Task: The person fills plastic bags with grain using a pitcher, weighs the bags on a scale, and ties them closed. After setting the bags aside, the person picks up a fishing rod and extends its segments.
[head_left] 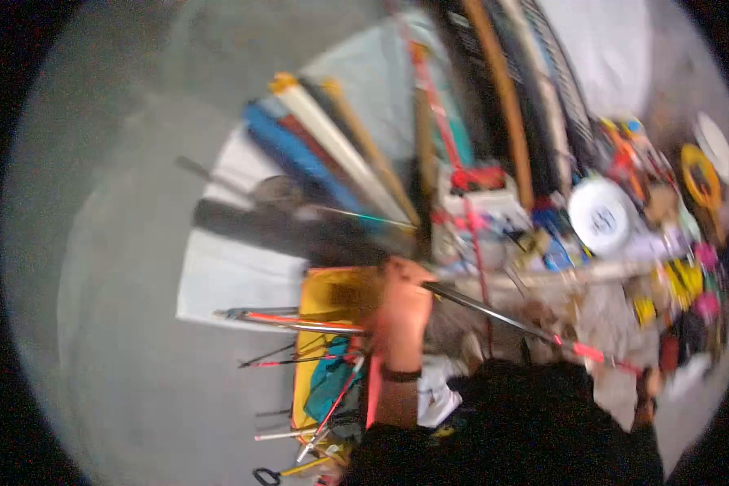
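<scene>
The view is tilted and blurred by motion. My left hand (405,296), with a dark band at the wrist, is closed around one end of a thin stick (502,316) with a dark shaft and a red section. Toward the right edge, my right hand (650,383) is closed at the stick's other, red end; its fingers are small and smeared. Beside my left forearm stands a yellow container (316,296). Several thin poles (300,322) poke out of it, near a teal cloth (332,381).
Long blue, white and yellow-tipped rolls or boards (340,146) lean above my left hand. A red pole (436,105) stands beside dark long items (478,97). At right, a white disc (598,217) and a yellow ring-shaped item (699,178) lie among clutter. Grey floor (138,324) spreads left.
</scene>
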`<state>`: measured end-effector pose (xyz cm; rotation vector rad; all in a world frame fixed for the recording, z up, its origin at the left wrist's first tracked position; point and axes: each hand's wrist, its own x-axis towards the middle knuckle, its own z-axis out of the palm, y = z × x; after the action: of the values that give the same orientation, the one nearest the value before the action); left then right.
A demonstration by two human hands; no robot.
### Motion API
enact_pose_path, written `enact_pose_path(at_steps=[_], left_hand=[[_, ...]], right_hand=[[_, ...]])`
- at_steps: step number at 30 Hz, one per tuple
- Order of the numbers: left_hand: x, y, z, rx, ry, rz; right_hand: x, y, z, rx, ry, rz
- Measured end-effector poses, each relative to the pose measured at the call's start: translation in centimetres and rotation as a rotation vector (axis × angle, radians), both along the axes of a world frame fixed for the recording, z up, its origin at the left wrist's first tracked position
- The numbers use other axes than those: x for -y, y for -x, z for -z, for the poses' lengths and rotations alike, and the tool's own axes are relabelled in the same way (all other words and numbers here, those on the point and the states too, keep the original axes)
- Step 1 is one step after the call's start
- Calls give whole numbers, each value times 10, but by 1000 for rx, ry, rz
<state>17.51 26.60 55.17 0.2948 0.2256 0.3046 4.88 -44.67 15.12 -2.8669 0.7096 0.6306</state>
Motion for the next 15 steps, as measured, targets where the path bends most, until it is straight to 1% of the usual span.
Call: enact_pose_path(at_steps=[1,2,3,4,5,6,7,8,9,10,11,12,14,15], left_hand=[[3,2,-6,-63,139,-60],[4,4,-2,55,-140,-2],[8,3,-5,92,-193,7],[7,1,3,82,-213,-14],[20,-1,4,76,-253,-10],[31,-5,6,78,-298,-15],[35,-9,17,120,-341,36],[44,-11,20,108,-335,55],[58,-13,21,76,-355,78],[72,-14,25,46,-384,89],[77,-17,27,38,-377,107],[86,-20,25,35,-368,112],[88,-24,25,-7,-412,89],[84,-24,28,15,-404,103]], right_hand=[[-49,-3,-72,208,176,-153],[-27,4,-39,523,85,-415],[-59,-29,-88,278,-116,-381],[-110,-47,-148,219,-162,-286],[-137,-62,-171,152,-336,-184],[-150,-68,-173,273,-334,-402],[-172,-77,-186,284,-407,-407],[-195,-85,-197,295,-488,-420],[-210,-91,-205,284,-508,-424],[-218,-95,-204,276,-538,-439],[-226,-97,-198,338,-573,-460],[-231,-98,-197,329,-585,-467],[-237,-99,-200,176,-516,-456],[-240,-97,-203,187,-542,-458]])
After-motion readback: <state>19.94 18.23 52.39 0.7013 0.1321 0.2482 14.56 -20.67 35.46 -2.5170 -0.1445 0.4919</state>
